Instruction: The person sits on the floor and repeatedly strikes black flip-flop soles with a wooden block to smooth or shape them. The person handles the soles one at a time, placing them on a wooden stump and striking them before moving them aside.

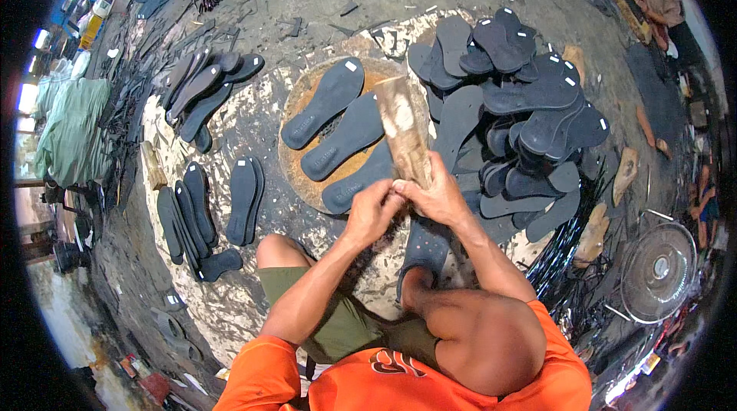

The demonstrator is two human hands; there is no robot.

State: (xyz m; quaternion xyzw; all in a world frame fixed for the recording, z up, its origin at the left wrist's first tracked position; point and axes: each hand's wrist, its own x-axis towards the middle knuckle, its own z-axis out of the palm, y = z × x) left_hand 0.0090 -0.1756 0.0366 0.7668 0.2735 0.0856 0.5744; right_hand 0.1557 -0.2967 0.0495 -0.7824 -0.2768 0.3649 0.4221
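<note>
My right hand [439, 194] is closed around the lower end of a worn wooden block [403, 130], pale and scuffed on its face. The block points away from me. At its lower left corner my left hand [372, 213] is closed, fingertips bent in against my right thumb; what it pinches, if anything, is hidden. Beyond my hands lies a round brown board [292, 169] bearing black shoe soles. The far sole [322, 104] and the middle sole [345, 138] lie slanted side by side. A third sole [357, 187] lies nearest my left hand, partly covered by the block.
A big heap of black soles [537, 104] stands right of the board. Smaller sole groups lie to the left, one far [203, 96], one near [196, 219]. At the right are a round fan [659, 269] and wooden shoe lasts [626, 173]. Dark scraps litter the floor.
</note>
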